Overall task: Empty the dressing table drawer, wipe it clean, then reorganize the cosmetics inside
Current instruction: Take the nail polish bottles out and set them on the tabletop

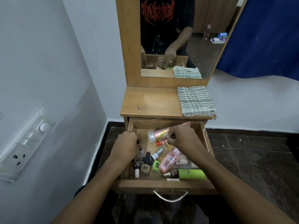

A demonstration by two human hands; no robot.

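Both hands reach into the open drawer [163, 185] — the left hand [127, 147] closed around small bottles, the right hand [183, 138] pinching a thin dark stick [171, 136]. Beyond them, a striped cloth [195, 101] lies on the tabletop [150, 102].

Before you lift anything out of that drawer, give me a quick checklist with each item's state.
1. Drawer pulled open: ok.
2. Bare space on the dressing table top for the cosmetics: ok.
3. Striped cloth ready for wiping, folded on the top: ok.
4. Left hand closed on small items at the drawer's left side: ok.
5. Right hand grip secure on a small dark item: cannot tell.
6. Drawer emptied: not ok, green bottle and others remain.
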